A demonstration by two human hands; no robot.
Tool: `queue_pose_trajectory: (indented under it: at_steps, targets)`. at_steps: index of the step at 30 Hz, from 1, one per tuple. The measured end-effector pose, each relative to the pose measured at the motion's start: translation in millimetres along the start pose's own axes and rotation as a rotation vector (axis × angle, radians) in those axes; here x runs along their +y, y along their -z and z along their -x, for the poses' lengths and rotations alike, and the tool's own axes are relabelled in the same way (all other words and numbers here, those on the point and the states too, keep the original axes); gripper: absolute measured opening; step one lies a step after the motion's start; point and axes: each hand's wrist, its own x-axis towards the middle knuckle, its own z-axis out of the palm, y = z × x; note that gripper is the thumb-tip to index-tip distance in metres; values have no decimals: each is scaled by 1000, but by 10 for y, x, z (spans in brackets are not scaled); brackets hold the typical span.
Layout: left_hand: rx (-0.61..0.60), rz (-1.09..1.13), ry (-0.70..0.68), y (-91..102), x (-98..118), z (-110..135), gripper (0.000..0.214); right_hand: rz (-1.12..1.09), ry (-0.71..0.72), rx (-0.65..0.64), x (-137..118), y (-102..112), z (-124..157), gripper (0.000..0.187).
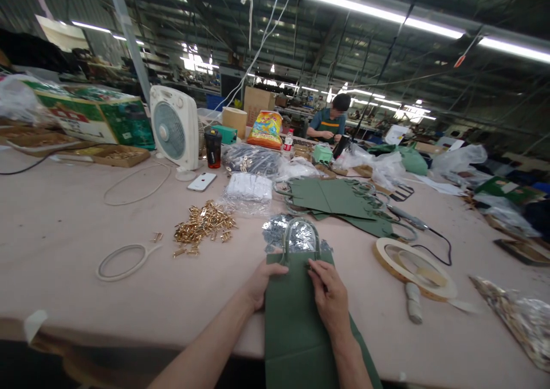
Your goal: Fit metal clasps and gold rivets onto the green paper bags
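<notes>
A dark green bag panel (292, 314) with a looped green handle (302, 223) lies before me, its lower part hanging over the table's front edge. My left hand (263, 280) grips the panel's left edge near the handle's base, thumb on top. At the foot of the handle's right end, my right hand (329, 289) is closed in a pinch; what sits between its fingertips is too small to make out. Just beyond the handle lies a patch of small silvery metal pieces (275, 231). A heap of gold-coloured metal fittings (204, 224) is spread to the left.
More green panels with handles (330, 197) are stacked behind. Tape rolls lie right (384, 257) and left (101, 268). A corded tool (406, 217), phone (201, 182), fan (174, 126) and drink cup (213, 148) stand or lie around. A co-worker (329, 120) is across the table.
</notes>
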Motion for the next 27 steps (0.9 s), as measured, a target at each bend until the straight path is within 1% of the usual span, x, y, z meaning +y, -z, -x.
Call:
queue_pose_trajectory:
  at_steps: [2,5,10,14,20,27]
  targets:
    - [1,4,-26,1,-4,-6,44,34,18,-38,17,-8,11,36]
    - [-1,2,-44,0,-8,-7,45,58,26,-55,17,-11,11,37]
    - [18,-1,-36,-14,-8,10,51,78,1,-21,-27,-1,7,31]
    - [25,-4,-39,-19,-9,12,49,97,8,-19,-26,-4,24,28]
    - [17,-8,-43,21,-29,-21,48,128,49,-87,60,-11,40,32]
    - [43,-9,-65,26,-30,-25,44,170,84,-175,101,49,-11,35]
